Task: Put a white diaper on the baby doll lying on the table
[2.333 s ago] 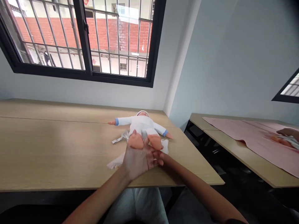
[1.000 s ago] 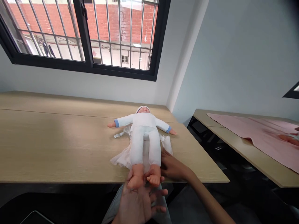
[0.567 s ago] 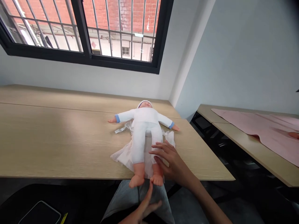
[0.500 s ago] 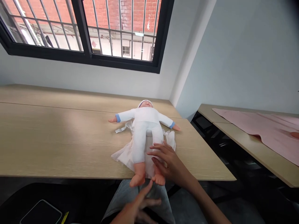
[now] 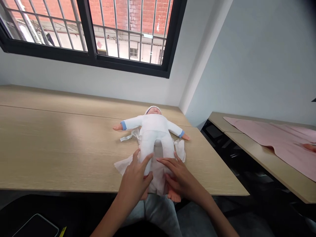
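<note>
A baby doll [image 5: 155,123] in a white suit with blue cuffs lies on its back on the table, arms stretched out and feet at the near edge. My left hand [image 5: 135,176] is around the doll's lower leg on the left, thumb on the inner side and fingers over the top. Around the other lower leg is my right hand [image 5: 181,176], its fingers lying across the shin. Both hands partly hide the legs and feet. A thin white cloth [image 5: 159,184] is spread under the doll, with a strap-like piece out to the left.
The wooden table [image 5: 61,148] stands against the wall below a barred window [image 5: 128,33]. At the right, another table [image 5: 243,141] bears a pink cloth [image 5: 283,141] and part of a person's hand [image 5: 309,147]. A phone [image 5: 37,227] lies at the lower left.
My left hand has risen from below the table edge onto the doll's leg. My right hand has settled lower around the other leg, whose foot has shifted slightly right.
</note>
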Demonstrator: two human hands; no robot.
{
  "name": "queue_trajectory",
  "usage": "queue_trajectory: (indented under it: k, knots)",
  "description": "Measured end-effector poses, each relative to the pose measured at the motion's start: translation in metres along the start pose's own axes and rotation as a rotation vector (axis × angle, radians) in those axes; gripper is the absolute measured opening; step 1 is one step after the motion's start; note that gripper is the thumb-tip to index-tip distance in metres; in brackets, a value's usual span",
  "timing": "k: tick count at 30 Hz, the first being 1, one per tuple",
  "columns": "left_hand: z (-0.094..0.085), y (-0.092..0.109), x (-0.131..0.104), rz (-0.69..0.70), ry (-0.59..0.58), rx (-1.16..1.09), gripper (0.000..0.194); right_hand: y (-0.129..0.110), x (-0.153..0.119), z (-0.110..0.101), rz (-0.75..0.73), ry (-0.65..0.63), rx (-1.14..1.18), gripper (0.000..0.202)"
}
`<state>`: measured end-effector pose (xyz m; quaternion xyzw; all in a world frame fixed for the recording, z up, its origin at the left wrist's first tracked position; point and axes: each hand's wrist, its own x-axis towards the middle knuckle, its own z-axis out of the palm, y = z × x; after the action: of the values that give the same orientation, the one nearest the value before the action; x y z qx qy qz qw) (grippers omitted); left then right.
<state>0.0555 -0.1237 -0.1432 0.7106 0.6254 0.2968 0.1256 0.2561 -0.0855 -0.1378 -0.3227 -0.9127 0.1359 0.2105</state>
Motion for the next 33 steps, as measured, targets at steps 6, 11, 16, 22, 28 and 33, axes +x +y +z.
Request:
queue_trajectory:
  k: [6, 11, 16, 22, 28, 33]
  knots:
    - [-0.030, -0.024, 0.015, -0.014, -0.138, -0.247, 0.056, 0.025, -0.011, -0.014, -0.003, -0.045, -0.148, 0.071]
    - [-0.038, -0.041, 0.024, 0.027, -0.235, -0.461, 0.056, 0.024, -0.013, -0.002, 0.008, 0.023, -0.250, 0.066]
    - [-0.034, -0.043, 0.021, 0.004, -0.226, -0.520, 0.055, 0.012, -0.009, 0.006, 0.029, 0.062, -0.219, 0.040]
    - [-0.030, -0.039, 0.018, 0.077, -0.122, -0.347, 0.054, 0.026, -0.005, 0.001, 0.053, 0.216, 0.057, 0.041]
    - [-0.032, -0.040, 0.022, 0.183, -0.108, 0.045, 0.049, 0.037, -0.001, -0.004, 0.259, 0.324, 0.400, 0.032]
    - [-0.025, -0.032, 0.026, 0.248, -0.075, 0.160, 0.036, 0.040, -0.001, -0.002, 0.290, 0.326, 0.605, 0.026]
